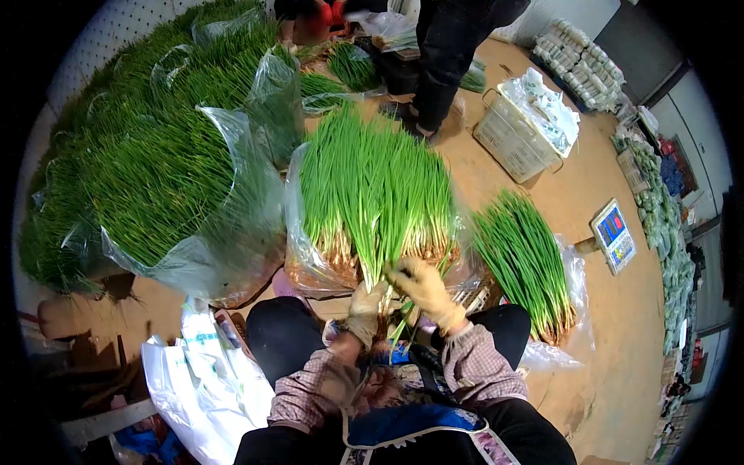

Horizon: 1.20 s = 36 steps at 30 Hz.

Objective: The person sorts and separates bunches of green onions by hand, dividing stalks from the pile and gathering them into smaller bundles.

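Observation:
Both my hands wear pale yellowish gloves and meet in front of my knees. My left hand (366, 310) is wrapped round the lower stems of a small bunch of green stalks (373, 232), whose leaves point away from me. Just right of it, my right hand (425, 288) has its fingers curled at the base of the bunch; what they pinch is too small to make out. Behind my hands a large pile of stalks (434, 194) lies on clear plastic, roots toward me. Another green bundle (527, 267) rests on plastic to the right.
Large plastic bags (225, 256) of green stalks fill the left. White bags (203, 380) lie at lower left. A person's dark-trousered legs (448, 62) stand ahead. Toward the right are a basket (511, 138), a scale (614, 236) and stacked green packages (665, 240).

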Motion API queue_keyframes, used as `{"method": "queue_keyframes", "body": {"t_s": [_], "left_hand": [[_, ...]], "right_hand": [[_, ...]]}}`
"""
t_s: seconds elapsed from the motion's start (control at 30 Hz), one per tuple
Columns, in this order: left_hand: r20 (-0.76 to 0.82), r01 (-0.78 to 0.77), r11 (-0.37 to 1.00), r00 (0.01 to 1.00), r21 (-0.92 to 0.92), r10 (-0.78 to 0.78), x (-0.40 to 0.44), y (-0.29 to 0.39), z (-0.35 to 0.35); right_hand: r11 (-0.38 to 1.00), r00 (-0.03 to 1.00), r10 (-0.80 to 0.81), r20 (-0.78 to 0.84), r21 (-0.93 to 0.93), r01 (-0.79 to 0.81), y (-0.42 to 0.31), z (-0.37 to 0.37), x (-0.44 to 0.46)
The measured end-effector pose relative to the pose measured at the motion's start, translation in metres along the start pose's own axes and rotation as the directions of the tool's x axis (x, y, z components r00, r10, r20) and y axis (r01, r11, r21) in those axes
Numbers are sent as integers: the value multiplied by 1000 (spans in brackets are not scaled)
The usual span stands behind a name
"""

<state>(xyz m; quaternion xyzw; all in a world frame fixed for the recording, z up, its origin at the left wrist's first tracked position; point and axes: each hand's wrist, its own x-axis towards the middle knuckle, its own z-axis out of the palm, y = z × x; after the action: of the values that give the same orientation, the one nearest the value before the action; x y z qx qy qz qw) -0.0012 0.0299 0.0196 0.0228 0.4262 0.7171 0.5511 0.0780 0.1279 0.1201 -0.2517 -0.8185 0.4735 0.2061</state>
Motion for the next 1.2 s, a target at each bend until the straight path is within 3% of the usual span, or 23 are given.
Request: {"method": "queue_keyframes", "body": {"t_s": [0.03,0.13,0.17,0.2,0.27,0.3,0.33,0.4,0.43,0.47,0.53,0.6,0.67,0.7,0.73,0.87,0.9,0.93,1.0,1.03,1.07,1.13,1.2], "left_hand": [[189,153,949,977,-275,-102,17,-13,-23],[350,150,976,933,-158,-86,25,-18,-34],[129,71,984,990,-161,-50,-2,9,3],[129,72,985,990,-159,-52,2,0,-2],[52,-340,925,940,170,336,2,-2,2],[107,-64,998,992,16,62,-1,2,-4],[109,-65,998,992,16,63,-4,6,2],[80,66,998,995,24,-67,-8,7,7],[297,142,946,954,-290,-52,15,-20,-27],[297,144,948,953,-285,-56,9,-16,-20],[111,105,993,989,-47,-99,2,-10,-4],[111,220,972,971,-79,-211,10,-11,-6],[114,241,964,967,-116,-228,-1,3,5],[129,40,999,991,3,-41,-10,7,13],[112,54,997,992,62,-60,-19,21,25],[104,-15,992,995,122,2,2,-4,-1],[170,-106,992,981,67,94,5,-8,-7],[171,-108,992,981,65,95,4,-5,-5],[38,100,993,994,56,-102,-2,1,2],[145,19,974,988,224,-53,1,1,-5],[146,21,976,988,218,-53,10,-13,-13],[82,90,991,993,-99,-82,14,-27,-16],[55,88,974,995,-210,-78,9,-19,-9]], "right_hand": [[988,997,-41,64,-149,50,4,0,-8],[994,993,78,85,-87,-71,1,0,-24],[994,993,80,84,-85,-72,-1,0,-28],[984,972,178,152,-42,-173,-3,0,-32],[962,939,268,217,-6,-273,-4,1,-37],[960,971,226,73,151,-235,-3,5,-37],[940,977,200,-76,297,-170,2,8,-36],[915,974,196,-114,380,-139,26,8,-26],[812,933,341,-117,536,-229,15,3,-18],[676,874,476,-96,676,-294,8,-2,-10],[684,860,502,-90,650,-330,15,-3,-1],[552,808,589,-5,733,-398,22,-1,4],[452,825,563,48,818,-356,39,0,6],[399,824,566,17,870,-291,36,-1,5],[342,820,572,-11,912,-226,33,-2,5],[419,761,589,-274,908,2,48,-60,10],[452,749,573,-332,891,49,43,-80,11],[581,749,574,-330,809,-89,-5,-91,2],[725,840,386,-381,689,-21,-8,-95,-15],[729,840,386,-381,684,-25,-4,-94,-27],[775,882,459,-104,533,-341,6,-89,-41],[704,643,670,371,-45,-709,28,-81,-57],[801,697,596,399,-358,-480,42,-68,-56]]}}
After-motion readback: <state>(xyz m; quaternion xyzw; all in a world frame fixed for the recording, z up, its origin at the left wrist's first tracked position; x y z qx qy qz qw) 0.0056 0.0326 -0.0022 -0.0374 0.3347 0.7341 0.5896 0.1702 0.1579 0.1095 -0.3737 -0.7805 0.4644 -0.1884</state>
